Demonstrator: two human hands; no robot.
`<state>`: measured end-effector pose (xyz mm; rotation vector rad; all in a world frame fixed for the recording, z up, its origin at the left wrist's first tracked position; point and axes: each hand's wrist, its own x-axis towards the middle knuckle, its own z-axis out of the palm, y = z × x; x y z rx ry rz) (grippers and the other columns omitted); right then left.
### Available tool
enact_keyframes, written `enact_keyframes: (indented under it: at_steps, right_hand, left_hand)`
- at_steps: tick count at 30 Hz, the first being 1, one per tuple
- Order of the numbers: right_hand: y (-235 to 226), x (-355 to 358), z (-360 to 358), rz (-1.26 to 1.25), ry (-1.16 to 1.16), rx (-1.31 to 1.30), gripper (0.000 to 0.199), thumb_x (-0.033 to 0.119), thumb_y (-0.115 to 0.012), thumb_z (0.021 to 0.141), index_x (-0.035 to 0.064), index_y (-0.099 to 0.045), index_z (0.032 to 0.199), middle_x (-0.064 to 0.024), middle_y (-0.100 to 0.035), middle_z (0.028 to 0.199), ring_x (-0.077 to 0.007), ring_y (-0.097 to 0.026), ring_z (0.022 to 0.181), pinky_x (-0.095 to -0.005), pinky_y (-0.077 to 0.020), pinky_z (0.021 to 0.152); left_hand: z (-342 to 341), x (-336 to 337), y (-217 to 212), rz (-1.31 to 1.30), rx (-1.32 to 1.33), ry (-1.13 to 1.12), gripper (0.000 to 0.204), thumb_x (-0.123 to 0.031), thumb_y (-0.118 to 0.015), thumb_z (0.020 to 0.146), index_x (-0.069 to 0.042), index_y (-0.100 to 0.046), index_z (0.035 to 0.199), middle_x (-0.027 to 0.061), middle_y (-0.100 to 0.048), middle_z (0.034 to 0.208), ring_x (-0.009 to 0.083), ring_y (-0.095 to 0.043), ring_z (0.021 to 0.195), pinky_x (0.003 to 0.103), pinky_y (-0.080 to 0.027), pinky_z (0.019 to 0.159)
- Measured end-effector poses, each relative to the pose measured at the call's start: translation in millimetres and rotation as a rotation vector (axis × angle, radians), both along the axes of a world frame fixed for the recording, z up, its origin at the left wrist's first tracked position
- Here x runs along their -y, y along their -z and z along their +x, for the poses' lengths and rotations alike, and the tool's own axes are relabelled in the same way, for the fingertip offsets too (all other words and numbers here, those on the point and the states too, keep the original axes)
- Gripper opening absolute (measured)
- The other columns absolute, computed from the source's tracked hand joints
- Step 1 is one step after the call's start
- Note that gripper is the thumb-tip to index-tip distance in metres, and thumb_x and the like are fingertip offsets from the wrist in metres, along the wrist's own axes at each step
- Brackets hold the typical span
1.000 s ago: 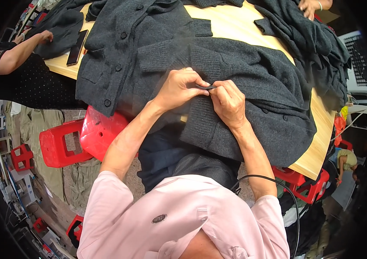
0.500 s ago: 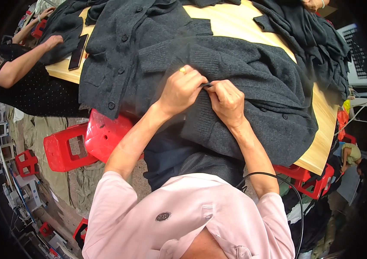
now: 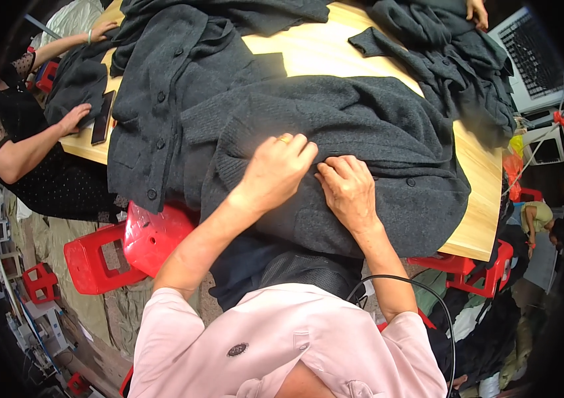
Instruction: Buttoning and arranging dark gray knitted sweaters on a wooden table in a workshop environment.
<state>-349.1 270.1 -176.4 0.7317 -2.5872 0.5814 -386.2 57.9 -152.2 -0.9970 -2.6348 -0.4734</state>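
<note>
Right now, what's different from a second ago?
The ribbed hem of the cardigan has shifted left. The fold pinched between the left hand and right hand no longer shows; whether either let go is hidden. A co-worker's hand moved nearer the phone. Both hands stay at the cardigan; the phone stays on the table.

Wearer's two hands [image 3: 272,174], one gold ring [image 3: 286,138], one dark phone [image 3: 102,118], four buttons [image 3: 160,142] on the left cardigan [image 3: 192,76]

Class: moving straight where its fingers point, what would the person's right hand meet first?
Probably the left hand, just ahead of the right hand; depth is unclear, so the grey cardigan beneath might come first.
</note>
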Motion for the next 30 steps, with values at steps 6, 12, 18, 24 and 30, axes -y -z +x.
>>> enact_keyframes:
  at_steps: [6,12,18,24,30]
  right_hand:
    - [-22.8,-14.7,9.4,0.094,-0.002,0.100,0.026,0.012,-0.081,0.089,0.0052,-0.076,0.114,-0.0090,-0.072,0.112,-0.0281,-0.067,0.108,-0.0430,-0.0512,0.098]
    - [4.0,-20.1,6.1,0.087,0.032,0.100,0.023,0.006,-0.073,0.094,0.0057,-0.077,0.117,-0.0075,-0.069,0.101,-0.0264,-0.067,0.094,-0.0411,-0.0543,0.085]
    - [6.3,-29.6,-2.6,-0.001,-0.077,-0.126,0.019,0.006,-0.075,0.091,0.0031,-0.075,0.110,-0.0065,-0.071,0.094,-0.0239,-0.069,0.076,-0.0362,-0.0564,0.067]
    - [-2.1,-32.7,-7.9,-0.029,-0.142,-0.231,0.017,0.004,-0.078,0.087,0.0022,-0.079,0.104,-0.0093,-0.073,0.095,-0.0239,-0.073,0.077,-0.0359,-0.0590,0.064]
    - [0.2,-31.9,-10.9,0.016,-0.166,-0.320,0.022,0.012,-0.078,0.087,0.0033,-0.077,0.108,-0.0111,-0.074,0.120,-0.0216,-0.072,0.083,-0.0338,-0.0577,0.065]
  left_hand:
    - [-3.8,-33.6,10.6,0.157,-0.108,-0.009,0.024,-0.002,-0.070,0.083,-0.006,-0.068,0.106,0.0081,-0.062,0.091,0.0282,-0.068,0.084,0.040,-0.059,0.073]
    - [-13.9,-44.7,37.2,0.456,-0.011,0.028,0.017,-0.008,-0.078,0.085,-0.005,-0.078,0.102,0.0055,-0.072,0.097,0.0274,-0.069,0.093,0.039,-0.056,0.085]
    - [-24.0,-34.3,35.7,0.522,0.191,0.129,0.011,-0.013,-0.081,0.092,-0.008,-0.077,0.101,0.0049,-0.075,0.098,0.0274,-0.069,0.099,0.042,-0.048,0.095]
    - [-26.4,-26.1,48.4,0.431,0.331,0.177,0.011,-0.018,-0.073,0.104,-0.011,-0.072,0.112,0.0047,-0.076,0.108,0.0261,-0.069,0.105,0.044,-0.044,0.097]
    - [-21.3,-21.2,43.0,0.487,0.286,0.189,0.011,-0.015,-0.075,0.101,-0.009,-0.071,0.109,0.0061,-0.074,0.103,0.0263,-0.068,0.100,0.043,-0.044,0.094]
